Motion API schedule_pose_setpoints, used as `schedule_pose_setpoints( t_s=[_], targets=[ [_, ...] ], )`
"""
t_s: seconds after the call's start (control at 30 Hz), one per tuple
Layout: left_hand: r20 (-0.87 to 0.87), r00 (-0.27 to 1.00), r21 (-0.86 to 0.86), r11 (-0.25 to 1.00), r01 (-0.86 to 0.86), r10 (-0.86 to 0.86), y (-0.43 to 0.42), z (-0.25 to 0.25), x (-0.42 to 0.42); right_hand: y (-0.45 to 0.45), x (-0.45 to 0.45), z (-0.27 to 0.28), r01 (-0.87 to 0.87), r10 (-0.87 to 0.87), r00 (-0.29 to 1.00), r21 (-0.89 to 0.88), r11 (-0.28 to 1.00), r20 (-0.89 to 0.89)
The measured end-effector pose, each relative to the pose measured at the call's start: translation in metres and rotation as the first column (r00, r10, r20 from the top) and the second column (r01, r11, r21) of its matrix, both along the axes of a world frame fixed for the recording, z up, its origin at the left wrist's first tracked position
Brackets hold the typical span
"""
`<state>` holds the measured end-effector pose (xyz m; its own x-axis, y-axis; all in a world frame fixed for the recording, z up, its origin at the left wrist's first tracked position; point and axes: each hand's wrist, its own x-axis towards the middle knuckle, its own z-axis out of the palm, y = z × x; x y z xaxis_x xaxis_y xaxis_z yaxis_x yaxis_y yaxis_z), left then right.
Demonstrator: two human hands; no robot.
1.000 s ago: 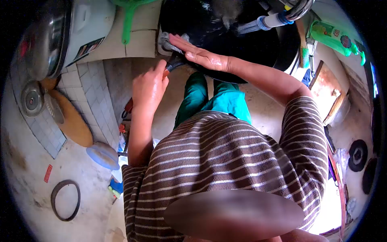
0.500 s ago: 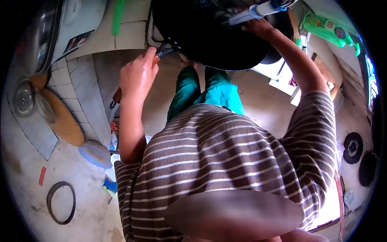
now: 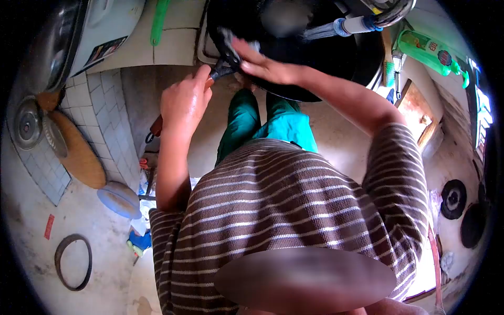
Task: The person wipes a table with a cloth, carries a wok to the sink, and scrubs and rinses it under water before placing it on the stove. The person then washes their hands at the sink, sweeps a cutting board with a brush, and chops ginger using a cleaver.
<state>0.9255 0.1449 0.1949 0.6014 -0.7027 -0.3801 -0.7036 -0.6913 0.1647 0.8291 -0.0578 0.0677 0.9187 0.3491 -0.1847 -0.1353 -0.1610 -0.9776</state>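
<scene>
A large black wok (image 3: 336, 63) fills the top middle, with water running into it from a faucet spray head (image 3: 352, 26). My left hand (image 3: 186, 102) is wrapped round the wok's handle (image 3: 211, 79) at its left side. At the wok's left rim, near the base of the handle, my right hand (image 3: 265, 65) presses a greyish scrubber (image 3: 228, 42) against the metal. The scrubber is partly hidden under my fingers, and its outline is blurred.
A green soap bottle (image 3: 428, 50) and a green-bristled brush (image 3: 388, 68) lie right of the wok. A green handle (image 3: 159, 23) rests on the tiled counter (image 3: 181, 39) at the left. Round lids (image 3: 29, 126) stand at far left.
My right hand has gone from the wok's left rim to its far right side and back to the left rim. The wok tilted, then levelled again. My left hand kept its hold.
</scene>
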Motion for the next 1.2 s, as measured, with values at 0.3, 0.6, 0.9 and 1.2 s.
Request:
schedule_pose_setpoints(
  t_s=[0.3,0.6,0.9,1.2],
  targets=[
    [-0.029,1.000,-0.032,0.999,0.002,-0.003,-0.004,0.005,0.002,-0.145,0.004,-0.089,0.072,0.007,0.997,-0.942,0.329,0.079],
    [-0.042,0.999,0.011,1.000,0.010,-0.010,-0.004,0.003,0.006,-0.134,-0.086,0.003,-0.554,0.203,0.829,-0.713,0.430,-0.521],
    [-0.075,0.997,0.042,0.999,-0.007,0.010,-0.005,0.004,0.006,-0.126,0.043,-0.150,0.475,-0.127,0.878,-0.870,0.128,0.461],
    [-0.094,0.995,0.037,0.999,-0.017,0.020,-0.005,0.004,0.008,0.008,0.037,-0.032,0.159,-0.159,0.987,-0.007,0.987,0.020]
  ],
)
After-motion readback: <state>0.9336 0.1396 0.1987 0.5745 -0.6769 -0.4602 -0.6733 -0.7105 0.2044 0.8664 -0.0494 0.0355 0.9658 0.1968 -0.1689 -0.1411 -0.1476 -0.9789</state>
